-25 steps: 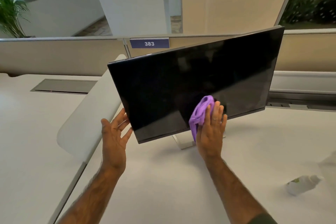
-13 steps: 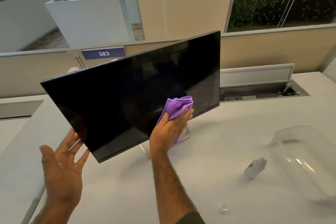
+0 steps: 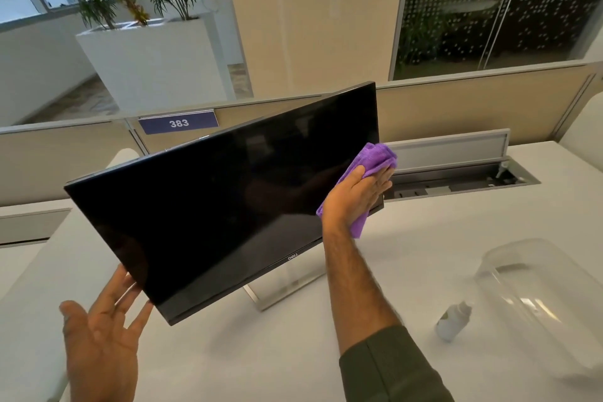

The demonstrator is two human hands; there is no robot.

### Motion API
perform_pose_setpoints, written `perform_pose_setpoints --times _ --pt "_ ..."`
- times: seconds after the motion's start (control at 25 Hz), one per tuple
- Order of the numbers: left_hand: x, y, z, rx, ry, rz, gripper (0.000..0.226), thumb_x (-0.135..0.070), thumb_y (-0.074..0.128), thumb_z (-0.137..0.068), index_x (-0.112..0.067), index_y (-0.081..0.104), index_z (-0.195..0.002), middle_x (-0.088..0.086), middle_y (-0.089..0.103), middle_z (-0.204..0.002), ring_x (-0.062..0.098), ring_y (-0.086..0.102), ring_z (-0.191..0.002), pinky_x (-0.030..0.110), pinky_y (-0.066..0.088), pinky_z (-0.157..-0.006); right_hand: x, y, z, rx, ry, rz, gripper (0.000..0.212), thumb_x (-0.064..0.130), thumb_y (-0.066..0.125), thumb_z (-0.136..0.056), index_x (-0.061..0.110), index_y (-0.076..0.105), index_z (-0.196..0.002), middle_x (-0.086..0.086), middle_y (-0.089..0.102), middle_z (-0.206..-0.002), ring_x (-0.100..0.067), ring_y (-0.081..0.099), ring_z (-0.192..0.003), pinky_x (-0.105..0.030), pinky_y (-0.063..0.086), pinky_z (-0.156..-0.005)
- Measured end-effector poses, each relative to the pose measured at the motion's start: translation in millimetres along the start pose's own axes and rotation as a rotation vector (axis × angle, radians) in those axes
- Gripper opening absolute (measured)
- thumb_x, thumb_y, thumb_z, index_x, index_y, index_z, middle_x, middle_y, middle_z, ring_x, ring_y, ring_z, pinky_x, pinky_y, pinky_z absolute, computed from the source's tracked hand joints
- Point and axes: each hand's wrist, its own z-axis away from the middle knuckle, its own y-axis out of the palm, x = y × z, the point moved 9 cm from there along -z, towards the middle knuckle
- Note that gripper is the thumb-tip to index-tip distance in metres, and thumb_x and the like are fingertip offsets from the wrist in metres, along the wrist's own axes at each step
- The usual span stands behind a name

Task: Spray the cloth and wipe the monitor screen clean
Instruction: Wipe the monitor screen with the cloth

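Note:
A black monitor point(image 3: 222, 206) stands tilted on a silver stand on the white desk, its screen dark. My right hand point(image 3: 354, 196) presses a folded purple cloth point(image 3: 375, 160) flat against the screen's right edge, near the lower right corner. My left hand point(image 3: 101, 333) is open, palm up, with its fingertips touching the monitor's lower left corner. A small white spray bottle point(image 3: 453, 320) lies on the desk to the right of my right forearm.
A clear plastic container point(image 3: 541, 300) lies on the white desk point(image 3: 293, 356) at the right. Behind the monitor run a beige partition with a "383" sign point(image 3: 178, 122) and an open cable tray point(image 3: 463, 178). A white planter point(image 3: 153, 59) stands beyond.
My right hand has slid the purple cloth rightward and upward across the screen to its right edge. My left hand stays open at the lower left corner. The view has shifted.

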Motion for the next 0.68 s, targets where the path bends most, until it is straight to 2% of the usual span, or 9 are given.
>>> perform_pose_setpoints --times 0.08,0.2,0.24,0.32,0.36,0.44,0.52,0.68 --pt "0.8 -1.5 -1.4 -0.020 -0.015 0.014 0.147 -0.105 0.055 -0.044 -0.019 0.039 -0.163 0.001 0.047 -0.163 0.039 0.044 -0.145 0.064 0.032 -0.114 28.7 5.1 -4.4 0.021 -0.058 -0.015 0.063 0.042 0.030 -0.108 0.019 0.007 -0.162 -0.001 0.013 -0.170 -0.026 0.014 -0.156 -0.047 0.024 -0.125" --pt "4.8 -5.3 -4.4 -0.068 -0.043 0.024 0.145 -0.104 0.054 -0.044 -0.020 0.039 -0.162 -0.001 0.050 -0.159 0.040 0.048 -0.137 0.061 0.034 -0.112 82.7 22.2 11.8 0.097 -0.206 0.004 0.062 0.038 0.031 -0.108 0.017 0.007 -0.162 -0.003 0.007 -0.170 -0.025 0.004 -0.157 -0.048 0.015 -0.127" --pt "6.3 -5.9 -5.4 -0.076 -0.048 0.029 0.140 -0.103 0.051 -0.050 -0.021 0.039 -0.162 -0.002 0.050 -0.159 0.041 0.048 -0.136 0.060 0.035 -0.110 100.9 28.8 27.3 0.130 -0.289 0.018 0.062 0.037 0.031 -0.108 0.016 0.008 -0.161 -0.004 0.006 -0.170 -0.025 0.002 -0.157 -0.048 0.013 -0.127" --pt "11.7 -10.5 -9.9 -0.098 -0.064 0.065 0.116 -0.096 0.035 -0.074 -0.021 0.040 -0.162 0.001 0.048 -0.162 0.040 0.046 -0.141 0.059 0.036 -0.108 129.0 41.5 70.4 0.214 -0.512 0.076 0.062 0.038 0.032 -0.107 0.014 0.012 -0.161 -0.006 0.005 -0.170 -0.026 -0.002 -0.157 -0.049 0.009 -0.127" --pt "17.6 -17.2 -14.1 -0.123 -0.088 0.081 0.102 -0.089 0.025 -0.087 -0.021 0.041 -0.162 0.002 0.047 -0.163 0.038 0.045 -0.143 0.060 0.035 -0.110 136.7 47.8 92.2 0.257 -0.628 0.129 0.063 0.040 0.033 -0.107 0.014 0.014 -0.161 -0.007 0.004 -0.170 -0.026 -0.003 -0.157 -0.049 0.008 -0.128" --pt "26.6 -26.1 -21.4 -0.155 -0.133 0.073 0.089 -0.079 0.012 -0.098 -0.023 0.041 -0.161 0.002 0.046 -0.164 0.036 0.048 -0.139 0.061 0.032 -0.116 139.4 55.6 109.6 0.313 -0.779 0.227 0.064 0.043 0.034 -0.107 0.014 0.017 -0.161 -0.007 0.004 -0.170 -0.026 -0.004 -0.157 -0.049 0.007 -0.128" --pt "30.1 -29.2 -24.9 -0.169 -0.164 0.059 0.087 -0.079 0.012 -0.099 -0.025 0.041 -0.162 0.001 0.046 -0.164 0.036 0.050 -0.132 0.060 0.030 -0.118 134.7 52.2 89.3 0.281 -0.764 0.247 0.064 0.041 0.035 -0.107 0.014 0.016 -0.161 -0.007 0.005 -0.170 -0.025 -0.003 -0.157 -0.050 0.007 -0.127" --pt "32.8 -29.3 -24.5 -0.192 -0.160 0.048 0.086 -0.079 0.014 -0.099 -0.026 0.042 -0.161 -0.001 0.048 -0.162 0.034 0.055 -0.125 0.059 0.034 -0.112 85.7 27.4 20.2 0.161 -0.396 0.131 0.064 0.037 0.037 -0.107 0.017 0.010 -0.161 -0.005 0.006 -0.170 -0.025 0.002 -0.157 -0.049 0.011 -0.127"
